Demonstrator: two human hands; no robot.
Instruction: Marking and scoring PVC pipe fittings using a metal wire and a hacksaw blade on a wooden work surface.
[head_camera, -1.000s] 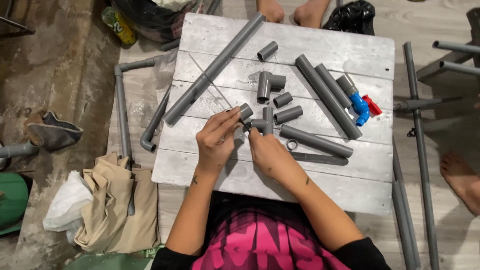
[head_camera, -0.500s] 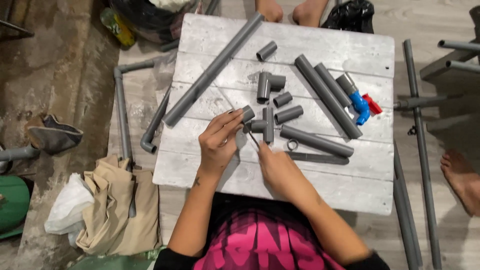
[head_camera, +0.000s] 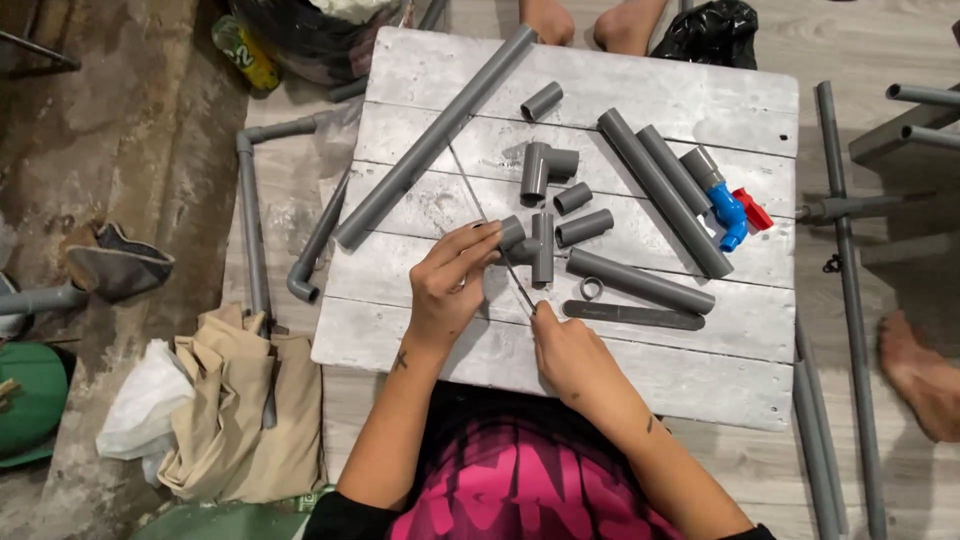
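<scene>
My left hand (head_camera: 450, 285) grips a grey pipe fitting (head_camera: 540, 245), a tee joined to a short elbow, and holds it down on the white plank table (head_camera: 600, 390). My right hand (head_camera: 565, 345) pinches the near end of a thin metal blade (head_camera: 485, 215). The blade runs diagonally up and left across the table and passes by the fitting, right at my left fingertips. Both forearms reach out from my pink and black shirt at the bottom edge.
On the table lie a long grey pipe (head_camera: 430, 140), two shorter pipes (head_camera: 665, 190), a blue valve with a red handle (head_camera: 732, 212), several short fittings, a small ring (head_camera: 590, 288) and a flat grey strip (head_camera: 635, 315). Other people's bare feet (head_camera: 545, 20) (head_camera: 920, 375) are nearby. Floor pipes (head_camera: 840, 300) and beige cloth (head_camera: 240, 400) flank the table.
My right hand has drawn back toward my body, away from the fitting, with the thin blade in it. My left hand has stayed on the fitting.
</scene>
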